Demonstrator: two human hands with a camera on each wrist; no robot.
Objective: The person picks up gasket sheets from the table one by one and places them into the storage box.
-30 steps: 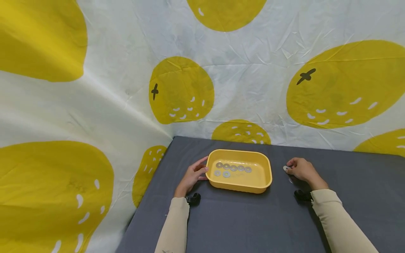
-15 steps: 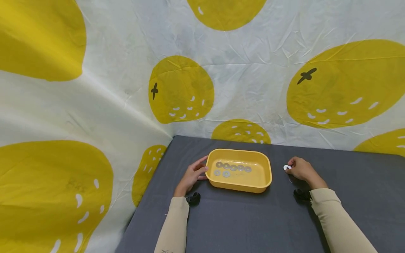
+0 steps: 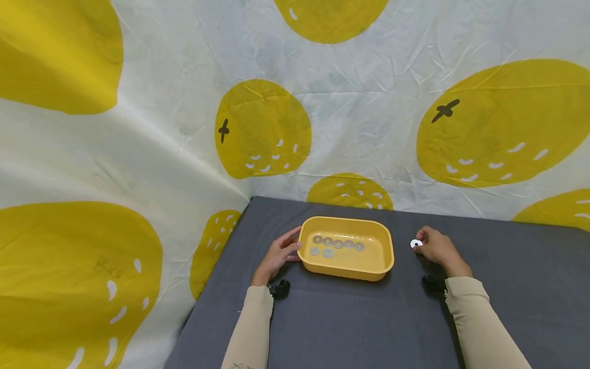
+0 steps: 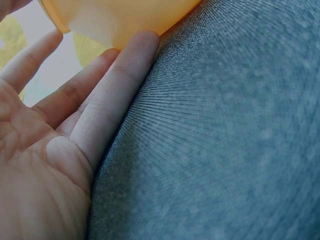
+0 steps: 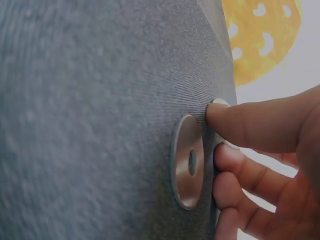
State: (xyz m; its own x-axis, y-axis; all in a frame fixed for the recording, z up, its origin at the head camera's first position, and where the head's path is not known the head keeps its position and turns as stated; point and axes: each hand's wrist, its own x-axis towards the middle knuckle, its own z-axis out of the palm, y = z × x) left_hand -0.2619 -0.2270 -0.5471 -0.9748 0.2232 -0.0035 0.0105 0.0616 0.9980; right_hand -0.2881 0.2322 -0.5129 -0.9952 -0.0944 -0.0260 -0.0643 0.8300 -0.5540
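Note:
A yellow rectangular tray [image 3: 345,266] stands on the dark grey cloth. Flat metal washers [image 3: 328,253] lie in it in two rows, toward its left side. My left hand [image 3: 276,258] rests against the tray's left end; in the left wrist view its straight fingers [image 4: 107,95] reach the tray wall [image 4: 120,20]. Right of the tray, my right hand [image 3: 438,248] pinches a washer [image 3: 412,243] between thumb and fingers. A second washer [image 5: 180,170] is close by that hand in the right wrist view; in the head view the hand mostly hides it.
The grey cloth-covered table [image 3: 350,328] extends to both sides and toward me. Behind it and on the left hangs a white fabric [image 3: 364,128] printed with large yellow fruit. A black band [image 3: 278,289] sits on my left wrist.
The pinched washer now shows a brighter face, and the right hand has shifted slightly. The second washer has slipped from sight behind it in the head view. Left hand and tray stay put.

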